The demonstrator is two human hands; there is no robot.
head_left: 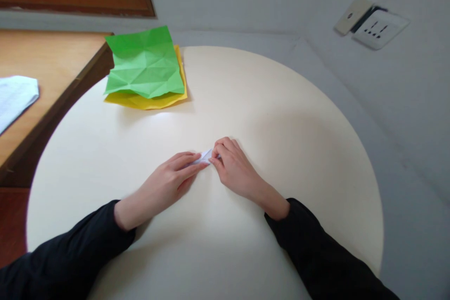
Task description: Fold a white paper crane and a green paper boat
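Note:
A small piece of folded white paper lies low over the middle of the round white table. My left hand holds its left end, with the fingers pressed along it and the thumb on the near side. At the other end, my right hand pinches the paper between thumb and bent fingers. Only a short stretch with a crease shows between the two hands. Both ends are covered by my fingers, so the paper's whole shape is hidden.
Beyond my left hand, a creased green sheet rests on a yellow sheet near the table's far edge. A wooden desk with a folded pale paper stands at left. The wall at right carries a socket.

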